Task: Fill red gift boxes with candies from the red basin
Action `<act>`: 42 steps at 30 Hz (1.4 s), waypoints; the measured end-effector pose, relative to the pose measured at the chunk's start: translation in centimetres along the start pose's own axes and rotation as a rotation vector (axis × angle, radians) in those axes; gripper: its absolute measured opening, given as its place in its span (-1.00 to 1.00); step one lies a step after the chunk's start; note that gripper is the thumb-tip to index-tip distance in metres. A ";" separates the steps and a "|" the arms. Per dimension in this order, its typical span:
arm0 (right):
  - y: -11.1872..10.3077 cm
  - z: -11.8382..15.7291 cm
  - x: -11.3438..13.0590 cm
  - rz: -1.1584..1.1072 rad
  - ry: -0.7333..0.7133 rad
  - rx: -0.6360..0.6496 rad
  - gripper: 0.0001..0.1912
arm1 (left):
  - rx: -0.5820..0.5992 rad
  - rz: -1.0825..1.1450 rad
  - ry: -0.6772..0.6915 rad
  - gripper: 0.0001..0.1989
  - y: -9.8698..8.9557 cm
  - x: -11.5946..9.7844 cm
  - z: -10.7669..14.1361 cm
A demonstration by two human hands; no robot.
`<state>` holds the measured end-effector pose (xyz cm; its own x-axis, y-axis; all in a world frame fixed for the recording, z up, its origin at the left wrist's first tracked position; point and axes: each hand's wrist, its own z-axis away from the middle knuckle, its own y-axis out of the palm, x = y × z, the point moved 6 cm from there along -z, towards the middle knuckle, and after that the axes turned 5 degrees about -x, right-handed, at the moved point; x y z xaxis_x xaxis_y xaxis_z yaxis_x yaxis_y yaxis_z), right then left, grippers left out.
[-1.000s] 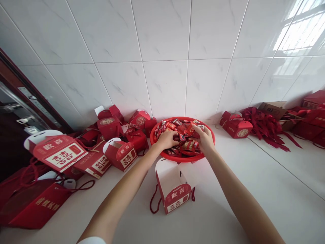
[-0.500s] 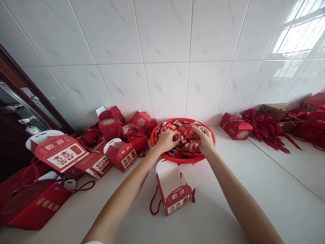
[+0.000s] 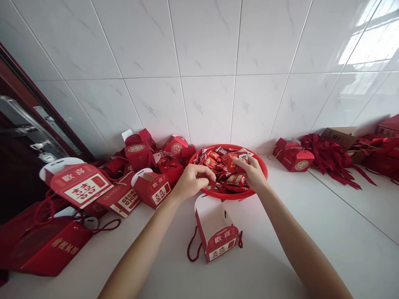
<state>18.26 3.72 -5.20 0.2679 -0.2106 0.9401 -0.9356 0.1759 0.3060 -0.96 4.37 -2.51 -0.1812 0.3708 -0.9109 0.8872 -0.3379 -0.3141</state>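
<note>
A red plastic basin (image 3: 265,172) full of wrapped candies (image 3: 235,180) stands against the wall. Over its left rim, my left hand (image 3: 193,181) has its fingers curled in a pinch, with a small wrapped candy (image 3: 211,187) showing beneath the fingertips. My right hand (image 3: 254,171) reaches into the basin from the right, its thumb and fingers closed on an orange-red candy (image 3: 231,164). In front of the basin, an open red-and-white paper gift box (image 3: 220,243) sits upright, its white inside visible and a dark red cord loop at each side.
Several red gift boxes (image 3: 151,189) lie piled on the left, beside a door with a metal handle (image 3: 18,131). To the right are another red box (image 3: 293,155), a heap of dark red ribbons (image 3: 327,160) and a brown carton (image 3: 339,137). A white tiled wall (image 3: 207,112) rises behind.
My left hand has drawn back from the candies toward the basin's left front rim. My right hand stays in the basin, nearly in place. The whole view has shifted slightly.
</note>
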 end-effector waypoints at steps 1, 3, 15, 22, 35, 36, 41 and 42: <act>0.3 0.3 0.2 0.031 0.007 0.044 -0.59 | 0.027 -0.023 -0.022 -0.80 -0.1 -0.4 0.5; 0.9 0.9 0.7 0.084 0.014 0.116 -0.57 | 0.130 -0.100 -0.055 -0.77 0.1 -1.0 1.5; 2.7 4.3 4.0 0.524 -0.060 0.342 -0.59 | 0.195 -0.329 -0.076 -0.70 -0.7 -2.0 3.4; 4.0 5.7 3.5 0.643 -0.006 0.525 -0.55 | 0.035 -0.152 -0.013 -0.68 -0.4 -3.3 3.7; 2.9 5.3 4.0 0.649 0.001 0.506 -0.61 | 0.182 -0.261 -0.046 -0.79 0.1 -3.2 4.2; 3.0 5.5 4.0 0.625 0.011 0.520 -0.63 | 0.149 -0.243 -0.037 -0.77 0.0 -3.2 4.1; 3.8 6.1 4.0 0.503 0.087 0.587 -0.65 | 0.134 -0.141 -0.035 -0.76 0.5 -3.2 3.9; 3.8 6.1 4.1 0.497 0.085 0.592 -0.65 | 0.139 -0.127 -0.034 -0.77 0.6 -3.2 3.9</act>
<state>14.36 -2.32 -1.11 -0.2208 -0.1633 0.9615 -0.9109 -0.3178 -0.2632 -1.49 -0.40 -0.80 -0.3039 0.3896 -0.8694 0.7899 -0.4072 -0.4585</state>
